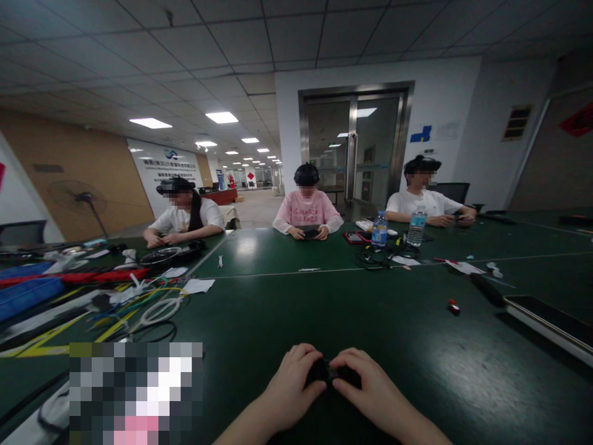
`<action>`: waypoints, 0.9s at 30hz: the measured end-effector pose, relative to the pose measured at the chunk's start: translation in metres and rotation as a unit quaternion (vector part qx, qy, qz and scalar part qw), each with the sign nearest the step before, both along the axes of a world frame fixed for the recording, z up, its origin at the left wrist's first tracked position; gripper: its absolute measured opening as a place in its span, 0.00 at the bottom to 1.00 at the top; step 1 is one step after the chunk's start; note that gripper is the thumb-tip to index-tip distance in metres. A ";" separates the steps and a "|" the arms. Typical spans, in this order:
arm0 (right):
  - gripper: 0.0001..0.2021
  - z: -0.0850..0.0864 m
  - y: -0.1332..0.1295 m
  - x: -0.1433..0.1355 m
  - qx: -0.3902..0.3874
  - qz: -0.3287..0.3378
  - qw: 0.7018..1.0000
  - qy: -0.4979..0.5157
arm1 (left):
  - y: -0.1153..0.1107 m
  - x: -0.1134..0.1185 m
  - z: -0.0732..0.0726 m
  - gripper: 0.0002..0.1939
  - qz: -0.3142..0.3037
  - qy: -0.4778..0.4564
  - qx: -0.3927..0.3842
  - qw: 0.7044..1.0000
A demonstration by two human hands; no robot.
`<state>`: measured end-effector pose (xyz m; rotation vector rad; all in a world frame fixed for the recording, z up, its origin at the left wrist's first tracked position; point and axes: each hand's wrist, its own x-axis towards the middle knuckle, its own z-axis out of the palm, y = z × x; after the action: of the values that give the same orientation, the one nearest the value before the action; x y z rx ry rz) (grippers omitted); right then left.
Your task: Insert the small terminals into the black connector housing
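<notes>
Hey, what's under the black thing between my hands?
Green tabletop shows around your left hand and right hand, but the spot directly beneath the black object is covered by it and your hands, so I can't tell what, if anything, is there.

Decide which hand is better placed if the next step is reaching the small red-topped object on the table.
Right, probably: the right hand is nearer the small red-topped object, which lies ahead on that side. Both hands grip the dark object, so the left hand might keep it.
</notes>
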<state>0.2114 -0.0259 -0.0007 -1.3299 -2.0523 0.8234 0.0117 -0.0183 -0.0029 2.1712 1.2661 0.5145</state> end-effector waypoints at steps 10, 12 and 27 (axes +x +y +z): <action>0.09 0.002 0.001 0.000 -0.009 0.001 1.000 0.006 | 0.000 -0.002 -0.002 0.21 -0.002 -0.008 0.001 1.000; 0.09 0.001 0.001 0.000 -0.008 0.000 1.000 0.002 | 0.000 -0.002 -0.003 0.22 0.000 -0.007 0.004 1.000; 0.09 0.003 0.000 -0.001 -0.022 0.001 1.000 -0.004 | 0.001 -0.002 -0.008 0.21 0.001 -0.005 0.016 1.000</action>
<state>0.2108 -0.0264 0.0019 -1.3569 -2.0517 0.8691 0.0097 -0.0168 -0.0107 2.1908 1.2643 0.5482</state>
